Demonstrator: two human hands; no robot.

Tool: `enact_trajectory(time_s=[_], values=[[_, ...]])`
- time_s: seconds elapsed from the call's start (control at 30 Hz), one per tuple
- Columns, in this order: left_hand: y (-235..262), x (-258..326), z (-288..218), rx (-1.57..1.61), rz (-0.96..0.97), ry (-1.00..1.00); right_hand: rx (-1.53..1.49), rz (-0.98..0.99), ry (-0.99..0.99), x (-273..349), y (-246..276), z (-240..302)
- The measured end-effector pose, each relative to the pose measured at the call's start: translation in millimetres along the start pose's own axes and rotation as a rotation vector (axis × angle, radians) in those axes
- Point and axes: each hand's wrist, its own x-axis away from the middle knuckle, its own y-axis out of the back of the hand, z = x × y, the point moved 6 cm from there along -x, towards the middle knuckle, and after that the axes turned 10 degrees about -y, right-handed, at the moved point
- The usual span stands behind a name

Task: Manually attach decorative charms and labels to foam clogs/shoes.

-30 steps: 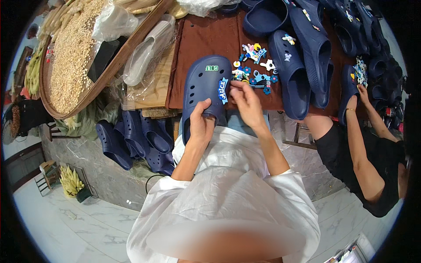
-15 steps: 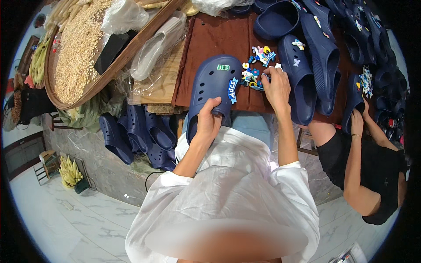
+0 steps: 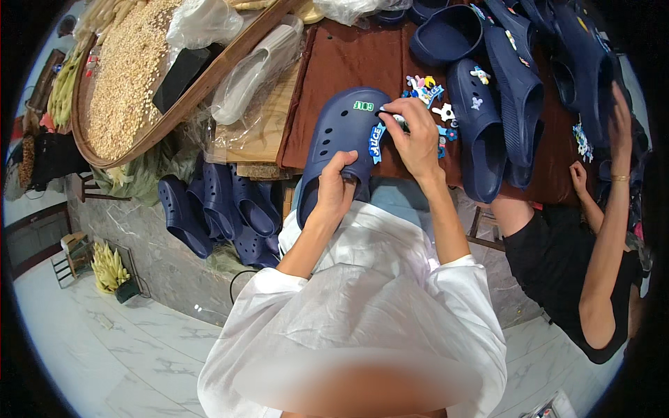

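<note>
My left hand grips a navy clog by its side near the opening, thumb on top and fingers inside. Round holes run across the clog's upper. A green-and-white lettered charm and a blue lettered charm are fixed on it. Over the toe's right edge, my right hand has thumb and forefinger pinched together; whatever they hold is too hidden to name. Just beyond that hand lie loose charms on the brown cloth, partly covered by it.
Right of my hands lies a decorated navy clog, with more clogs behind. A co-worker's raised hand touches a clog at far right. To the left are a grain-filled basket and a bagged pale clog. Other clogs hang below.
My right hand has moved left from the charm pile to the clog's toe. My left hand keeps its grip. The co-worker's hands have parted, one reaching up to a clog farther back.
</note>
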Motion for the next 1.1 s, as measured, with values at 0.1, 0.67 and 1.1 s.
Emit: enact_trajectory(time_s=[0.1, 0.67, 1.1], values=[[0, -3, 1, 0.007, 0.028, -0.002, -0.013, 0.013, 0.034, 4, -4, 3], [14, -3, 2, -0.114, 0.11, -0.027, -0.489, 0.33, -0.511, 1, -16, -52], [13, -3, -11, -0.2, 0.109, -0.039, -0.609, 0.654, -0.634, -8, -17, -49]])
